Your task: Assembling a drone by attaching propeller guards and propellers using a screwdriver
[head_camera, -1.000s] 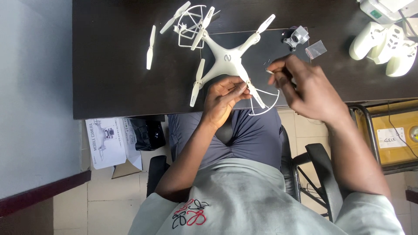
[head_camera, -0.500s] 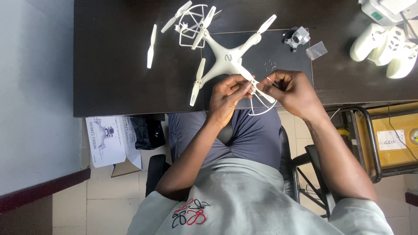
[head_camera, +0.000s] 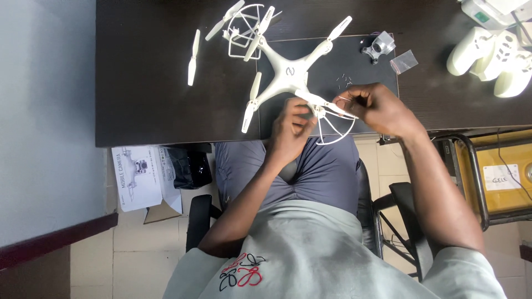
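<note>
At the dark desk point(head_camera: 149, 83), both hands still pinch the white drone's point(head_camera: 291, 75) propeller guard point(head_camera: 335, 124).

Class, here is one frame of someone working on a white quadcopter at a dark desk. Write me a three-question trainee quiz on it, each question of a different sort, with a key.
1. True or false: a propeller guard is fitted on the drone arm nearest the person.
2. Multiple choice: where does the loose single propeller blade lie? A) on the black mat B) on the bare desk left of the drone C) on the floor
3. Short answer: which hand reaches in at the guarded arm from the camera module side?

Key
1. True
2. B
3. The right hand; the left hand is at the same arm from below.
</note>
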